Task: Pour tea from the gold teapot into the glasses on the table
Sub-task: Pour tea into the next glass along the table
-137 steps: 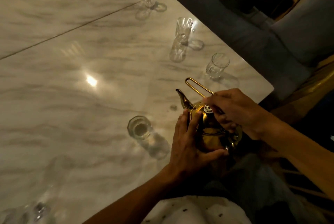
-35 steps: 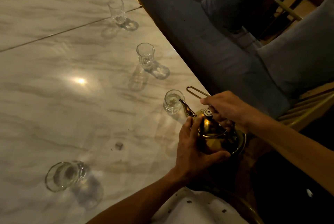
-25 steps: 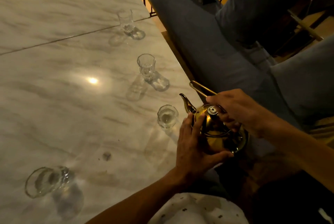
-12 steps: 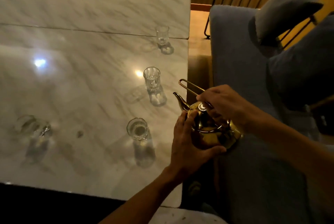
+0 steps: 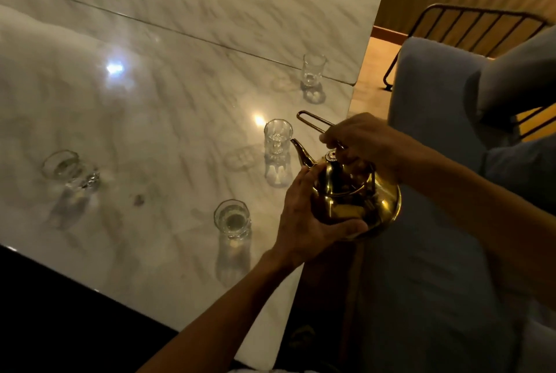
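I hold the gold teapot [image 5: 352, 195] just off the right edge of the marble table [image 5: 156, 95], above the sofa gap. My left hand [image 5: 304, 216] cups its body from the left and below. My right hand [image 5: 361, 140] grips the wire handle above the lid. The spout points left toward a tall glass [image 5: 277, 139], a short way from its rim. A nearer glass [image 5: 232, 219] holds some liquid. Another glass [image 5: 313, 70] stands farther back, and one [image 5: 64, 169] sits at the left.
A grey sofa [image 5: 427, 222] with cushions runs along the table's right side. A metal-framed chair back [image 5: 469, 26] stands behind it. The table's near edge [image 5: 90, 282] drops into darkness. A seam [image 5: 180, 35] crosses the tabletop.
My view has swung along the table; the teapot, still in both hands, now sits with its spout beside the tall middle glass, past the nearer glass.
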`<state>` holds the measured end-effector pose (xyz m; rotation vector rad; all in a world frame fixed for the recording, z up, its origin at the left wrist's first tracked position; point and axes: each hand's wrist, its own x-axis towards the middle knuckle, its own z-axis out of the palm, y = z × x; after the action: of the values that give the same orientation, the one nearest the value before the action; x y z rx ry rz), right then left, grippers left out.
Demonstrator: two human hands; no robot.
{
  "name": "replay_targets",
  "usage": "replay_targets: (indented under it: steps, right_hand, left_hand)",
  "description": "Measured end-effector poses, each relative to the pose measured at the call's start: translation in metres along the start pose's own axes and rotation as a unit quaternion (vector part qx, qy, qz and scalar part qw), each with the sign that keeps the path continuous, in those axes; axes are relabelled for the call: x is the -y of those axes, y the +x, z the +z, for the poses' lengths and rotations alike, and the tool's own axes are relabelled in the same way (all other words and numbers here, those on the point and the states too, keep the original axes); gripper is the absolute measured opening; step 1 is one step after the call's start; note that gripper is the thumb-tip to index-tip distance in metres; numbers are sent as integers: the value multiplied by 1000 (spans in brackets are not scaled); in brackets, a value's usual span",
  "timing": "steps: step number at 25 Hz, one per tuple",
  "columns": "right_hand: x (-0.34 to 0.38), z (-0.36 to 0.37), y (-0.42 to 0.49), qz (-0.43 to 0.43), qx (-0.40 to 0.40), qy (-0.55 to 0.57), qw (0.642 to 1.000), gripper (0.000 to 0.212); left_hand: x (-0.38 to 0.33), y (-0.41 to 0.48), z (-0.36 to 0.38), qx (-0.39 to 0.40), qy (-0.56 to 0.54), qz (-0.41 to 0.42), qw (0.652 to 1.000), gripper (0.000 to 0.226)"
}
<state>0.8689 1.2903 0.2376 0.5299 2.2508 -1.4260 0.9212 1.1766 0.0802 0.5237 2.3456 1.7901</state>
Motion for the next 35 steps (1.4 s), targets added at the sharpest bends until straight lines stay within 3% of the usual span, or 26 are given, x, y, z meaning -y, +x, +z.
replay_targets:
  steps: [9,12,16,19,25,35]
  right_hand:
    - [43,-4,76,55,14,-61,997,20]
    - [48,-8,102,71,49,-85,993,22]
    - [55,-17,129,64,104,-144,982,21]
    - [59,-26,144,53,143,-183,971,22]
    - [71,-28,159,27,201,-268,942,25]
    - [89,-25,159,35,234,-321,917,29]
  left_hand:
    - [7,54,-14,-2,-88,-75,993,91]
    - [3,67,-6,-28,-90,-95,991,85]
    - [2,85,15,-85,-95,-128,983,95]
    - [0,98,32,-124,-81,-157,976,85]
    - [-6,118,58,-204,-93,-169,960,98]
    - [-18,125,55,-221,-126,-180,950,75]
